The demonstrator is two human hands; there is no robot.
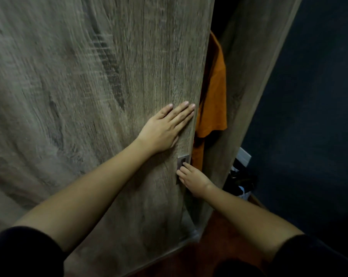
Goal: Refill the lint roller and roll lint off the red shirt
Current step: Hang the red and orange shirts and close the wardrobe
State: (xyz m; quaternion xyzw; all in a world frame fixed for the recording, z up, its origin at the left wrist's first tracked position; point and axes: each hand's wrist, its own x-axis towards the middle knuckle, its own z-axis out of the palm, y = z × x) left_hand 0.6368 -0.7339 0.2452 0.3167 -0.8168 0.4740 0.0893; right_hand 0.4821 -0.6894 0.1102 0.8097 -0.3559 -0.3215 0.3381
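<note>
Pressing left hand [163, 128] flat on wardrobe door [89, 96]; right hand [195, 179], fingers straight, touching metal handle [182, 159].

Shirt [213, 100] mostly hidden behind door [109, 76]; door's left side blurred; floor clutter [239, 180] indistinct.

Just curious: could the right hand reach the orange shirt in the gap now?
Probably yes: the right hand is at the door handle, and nothing stands between it and the shirt.
</note>
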